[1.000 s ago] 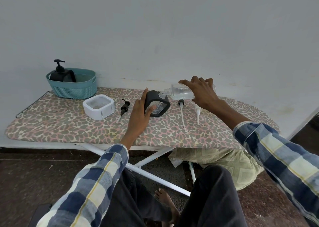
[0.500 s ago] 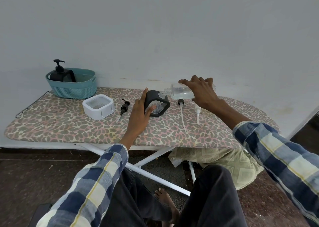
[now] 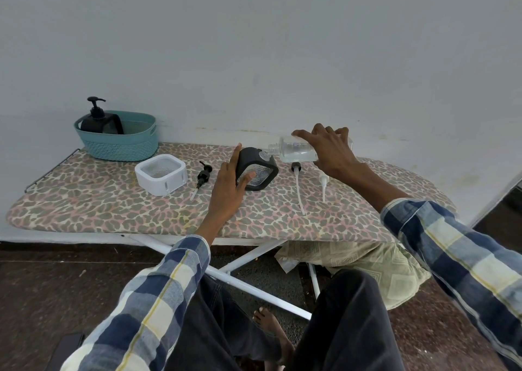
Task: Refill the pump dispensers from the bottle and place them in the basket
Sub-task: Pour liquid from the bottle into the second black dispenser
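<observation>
Leopard-print ironing board (image 3: 113,201): left hand (image 3: 228,190) grips tilted black dispenser (image 3: 255,170); right hand (image 3: 329,150) grips clear bottle (image 3: 293,151), likely slippery, best held mid-body.

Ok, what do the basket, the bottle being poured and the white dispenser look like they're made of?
Basket: most likely moulded plastic, matte teal; the lower wall has a woven-look pattern and the rim is smooth.
Bottle: clear plastic by the look, glossy; liquid shows through and the neck is threaded. Glass can't be ruled out.
White dispenser: opaque matte white shell, probably plastic, around a see-through panel.
</observation>
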The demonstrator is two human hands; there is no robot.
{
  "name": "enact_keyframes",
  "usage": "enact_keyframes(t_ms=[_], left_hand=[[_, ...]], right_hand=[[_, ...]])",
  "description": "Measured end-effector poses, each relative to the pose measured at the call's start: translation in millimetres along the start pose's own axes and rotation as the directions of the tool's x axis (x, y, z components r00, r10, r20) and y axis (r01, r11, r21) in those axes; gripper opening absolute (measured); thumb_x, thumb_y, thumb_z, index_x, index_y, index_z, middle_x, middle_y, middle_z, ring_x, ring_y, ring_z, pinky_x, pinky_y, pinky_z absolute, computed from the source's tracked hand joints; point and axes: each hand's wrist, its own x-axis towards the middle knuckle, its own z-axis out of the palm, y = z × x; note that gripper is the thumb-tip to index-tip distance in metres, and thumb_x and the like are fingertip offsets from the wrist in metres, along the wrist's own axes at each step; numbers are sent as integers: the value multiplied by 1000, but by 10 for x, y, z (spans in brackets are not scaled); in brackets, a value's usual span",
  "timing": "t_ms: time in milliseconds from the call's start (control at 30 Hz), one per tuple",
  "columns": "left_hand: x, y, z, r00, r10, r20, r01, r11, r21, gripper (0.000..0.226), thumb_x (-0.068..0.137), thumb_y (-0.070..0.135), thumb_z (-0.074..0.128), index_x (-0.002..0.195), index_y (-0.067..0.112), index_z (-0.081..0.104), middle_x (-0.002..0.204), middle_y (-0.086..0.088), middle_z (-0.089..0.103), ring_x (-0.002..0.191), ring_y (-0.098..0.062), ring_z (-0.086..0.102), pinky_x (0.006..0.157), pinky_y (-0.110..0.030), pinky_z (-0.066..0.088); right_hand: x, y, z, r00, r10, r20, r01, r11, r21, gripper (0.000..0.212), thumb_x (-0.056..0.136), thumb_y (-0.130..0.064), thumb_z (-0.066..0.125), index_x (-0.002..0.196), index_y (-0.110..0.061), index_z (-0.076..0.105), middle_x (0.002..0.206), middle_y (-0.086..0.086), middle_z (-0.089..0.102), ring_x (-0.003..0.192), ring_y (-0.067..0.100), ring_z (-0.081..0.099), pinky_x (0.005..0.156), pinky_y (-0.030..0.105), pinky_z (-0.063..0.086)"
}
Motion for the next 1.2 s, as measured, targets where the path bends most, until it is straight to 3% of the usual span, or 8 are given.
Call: enact_keyframes(t_ms=[1033,1200], left_hand=[[9,-25,13,1000,-9,5,9,1000,-15,72,108,58,48,167,53,7,138,-8,52,119,-27,62,98,-51,58],[-4,7,-3,1000,-25,3,25,1000,-19,72,109,54,51,168,48,11,142,-7,52,123,-25,60,100,-43,56]], right_hand=[[22,-2,-3,1000,-10,-26,9,1000,-30,94,77,7,74,151,-41,42,117,8,55,103,30,60,100,54,34],[16,-3,24,1000,11,-13,-11,1000,17,91,79,2,76,152,-41,42,118,7,55,103,30,60,98,52,34]])
